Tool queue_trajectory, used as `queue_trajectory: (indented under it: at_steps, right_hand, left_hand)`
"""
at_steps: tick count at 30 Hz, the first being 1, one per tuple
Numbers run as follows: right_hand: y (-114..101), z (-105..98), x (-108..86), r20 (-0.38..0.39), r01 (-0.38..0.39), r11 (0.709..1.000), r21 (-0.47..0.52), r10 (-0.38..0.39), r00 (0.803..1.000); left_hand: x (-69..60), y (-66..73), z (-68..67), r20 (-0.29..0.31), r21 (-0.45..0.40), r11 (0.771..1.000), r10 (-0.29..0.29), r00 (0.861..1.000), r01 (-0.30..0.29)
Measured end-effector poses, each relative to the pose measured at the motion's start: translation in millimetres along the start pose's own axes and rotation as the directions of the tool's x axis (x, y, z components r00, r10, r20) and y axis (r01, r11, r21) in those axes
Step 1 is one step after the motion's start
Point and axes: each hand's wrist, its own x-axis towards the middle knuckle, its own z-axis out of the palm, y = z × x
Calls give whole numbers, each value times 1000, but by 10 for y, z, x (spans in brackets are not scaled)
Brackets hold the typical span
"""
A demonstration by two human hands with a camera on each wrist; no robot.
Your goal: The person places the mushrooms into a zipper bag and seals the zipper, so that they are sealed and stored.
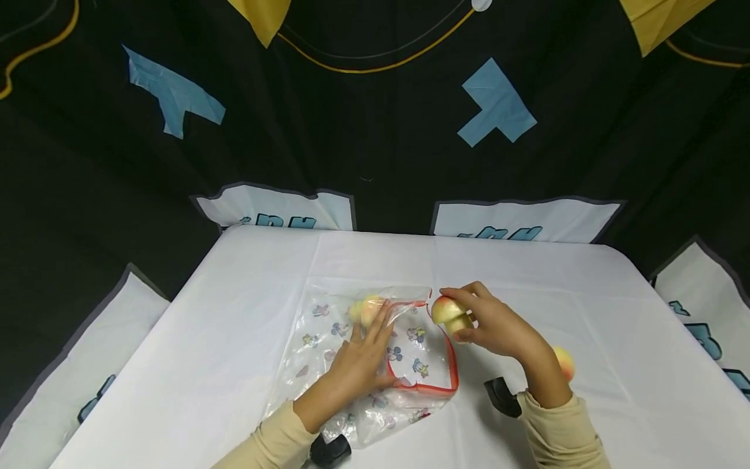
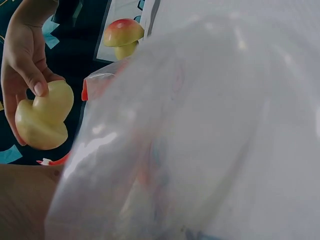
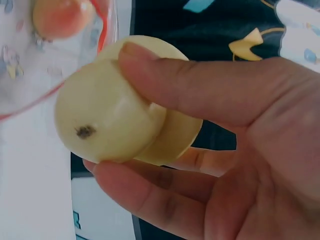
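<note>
My right hand point(image 1: 500, 326) pinches a yellow-green, red-tinged toy mushroom point(image 1: 446, 310) beside the red-edged mouth of a clear printed plastic bag point(image 1: 305, 352). In the right wrist view the thumb lies on one side of the pale mushroom point(image 3: 107, 112), with fingers on the other. The left hand point(image 1: 359, 365) rests at the bag's mouth, fingers spread and thumb near its lower red edge. A second mushroom point(image 1: 366, 309) lies inside the bag, near the left fingertips. The plastic point(image 2: 175, 125) fills most of the left wrist view.
Another red-and-yellow mushroom point(image 1: 564, 362) lies on the white table point(image 1: 615, 312) beyond the right forearm, partly hidden by it. Black wrist mounts show below both hands. Behind the table hangs a dark cloth point(image 1: 387, 143) with blue and yellow shapes.
</note>
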Motion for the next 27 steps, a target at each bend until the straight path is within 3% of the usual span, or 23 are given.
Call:
queue_trajectory:
  at_steps: [8,17,22,27]
  right_hand:
    - [-153,149,19,62,76,997,7,-76,995]
    - [-254,478,164,156,63,997,-46,-55,986]
    - [-224,614,221,148,64,995,-79,-52,988]
    - [-218,710,275,129,58,994,-95,-45,991]
  left_hand:
    - [4,1,4,-7,25,1000,8,1000,-8]
    - [0,19,-29,47,-35,999,-4,999,6]
    - [-7,36,-40,49,-90,996,6,999,-2]
    - [-12,44,-54,36,-85,996,10,999,-7]
